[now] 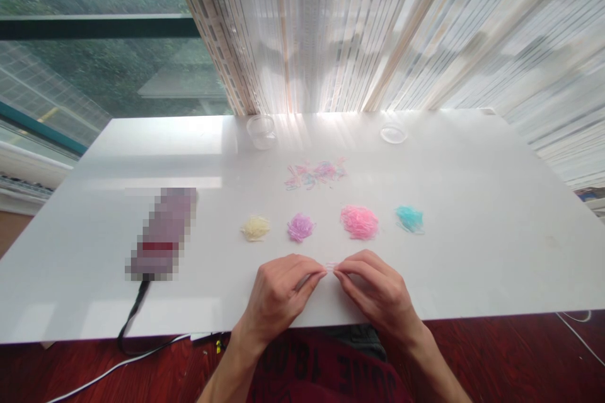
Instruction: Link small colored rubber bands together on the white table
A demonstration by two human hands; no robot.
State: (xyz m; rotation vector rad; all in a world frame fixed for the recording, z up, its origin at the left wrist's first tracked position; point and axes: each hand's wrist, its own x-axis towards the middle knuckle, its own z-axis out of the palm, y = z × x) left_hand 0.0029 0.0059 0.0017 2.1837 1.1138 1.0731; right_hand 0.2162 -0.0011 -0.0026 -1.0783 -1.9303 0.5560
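Your left hand (283, 286) and right hand (375, 286): near each other, both pinched on thin pink strands (331, 265) bridging small gap. Just beyond: purple pile (300, 227), pink pile (360, 222); yellow pile (256, 228) farther left, turquoise pile (409, 218) farther right. Behind: mixed strands (324, 171), then clear tub (261, 132), clear lid (394, 133).

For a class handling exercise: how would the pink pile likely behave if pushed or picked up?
Pushed, the pink pile would probably scatter, being loose thin strands with ends sticking out. Lifted, it would likely shed pieces, since nothing visible binds it. Rolling seems unlikely: it lies low on the table.
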